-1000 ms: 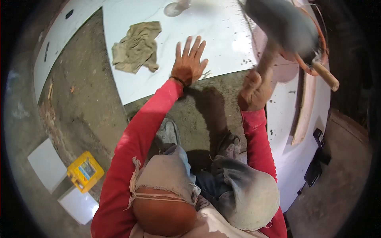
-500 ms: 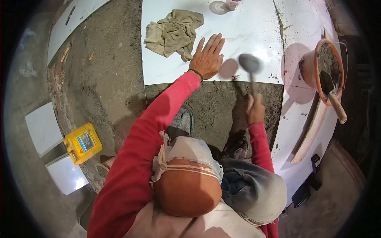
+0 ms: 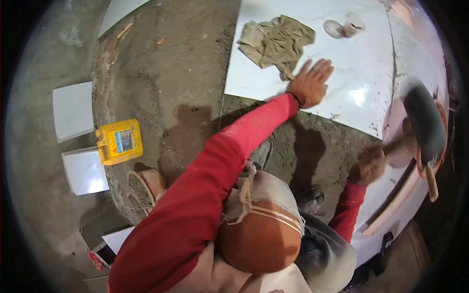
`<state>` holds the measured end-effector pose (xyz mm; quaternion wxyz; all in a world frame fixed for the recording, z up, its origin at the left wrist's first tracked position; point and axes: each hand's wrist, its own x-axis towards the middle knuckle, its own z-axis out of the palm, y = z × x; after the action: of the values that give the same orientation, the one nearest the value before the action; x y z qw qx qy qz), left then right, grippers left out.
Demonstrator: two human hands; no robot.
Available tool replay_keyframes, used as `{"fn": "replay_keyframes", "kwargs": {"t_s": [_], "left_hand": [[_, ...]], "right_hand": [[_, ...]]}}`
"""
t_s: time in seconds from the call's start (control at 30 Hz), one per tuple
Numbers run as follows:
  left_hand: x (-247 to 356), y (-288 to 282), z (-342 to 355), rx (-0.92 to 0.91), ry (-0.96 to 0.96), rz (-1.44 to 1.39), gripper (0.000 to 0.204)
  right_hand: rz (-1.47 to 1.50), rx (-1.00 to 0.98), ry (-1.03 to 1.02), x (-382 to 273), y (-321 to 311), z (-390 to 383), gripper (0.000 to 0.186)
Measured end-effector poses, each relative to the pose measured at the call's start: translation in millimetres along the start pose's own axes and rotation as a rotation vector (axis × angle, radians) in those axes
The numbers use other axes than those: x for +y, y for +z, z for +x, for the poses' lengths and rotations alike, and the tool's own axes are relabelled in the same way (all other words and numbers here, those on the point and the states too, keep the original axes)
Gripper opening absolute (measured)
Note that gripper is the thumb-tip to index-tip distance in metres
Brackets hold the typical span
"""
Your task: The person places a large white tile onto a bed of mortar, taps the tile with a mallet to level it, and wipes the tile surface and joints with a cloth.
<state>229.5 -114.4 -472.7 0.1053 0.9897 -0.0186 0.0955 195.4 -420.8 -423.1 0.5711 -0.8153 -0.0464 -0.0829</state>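
Note:
My left hand [image 3: 311, 85] lies flat on the near edge of a large white tile [image 3: 361, 105], fingers outstretched and holding nothing. Beside its fingertips a crumpled olive-brown cloth [image 3: 278, 41] rests on the tile. In my right hand [image 3: 369, 165] is the handle of a rubber mallet [image 3: 425, 119], its dark head raised at the right and smeared by motion. The mallet head partly covers an orange bucket [image 3: 442, 115]. From the bucket sticks the wooden handle of a trowel [image 3: 431, 183].
Damp grey mortar [image 3: 195, 127] borders the tile on the left and near side. A yellow jug [image 3: 119, 141] stands at the left by white tile pieces [image 3: 73, 112]. A wooden strip [image 3: 391, 212] lies at the right. A clear cup-like object [image 3: 349, 27] sits farther back on the tile.
The mallet has swung up and right, from over the tile to in front of the bucket. My left hand stays flat on the tile. The whole view has shifted and turned.

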Motion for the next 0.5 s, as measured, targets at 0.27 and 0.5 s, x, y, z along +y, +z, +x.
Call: {"fn": "replay_keyframes", "kwargs": {"t_s": [0.27,0.5], "left_hand": [[6,-5,0,0.022,-0.039,-0.061,0.069],[0,3,1,-0.031,0.008,-0.069,0.067]], "right_hand": [[-0.279,-0.066,-0.099,8,7,5,0.044],[-0.831,-0.449,-0.006,-9,9,-5,0.025]]}}
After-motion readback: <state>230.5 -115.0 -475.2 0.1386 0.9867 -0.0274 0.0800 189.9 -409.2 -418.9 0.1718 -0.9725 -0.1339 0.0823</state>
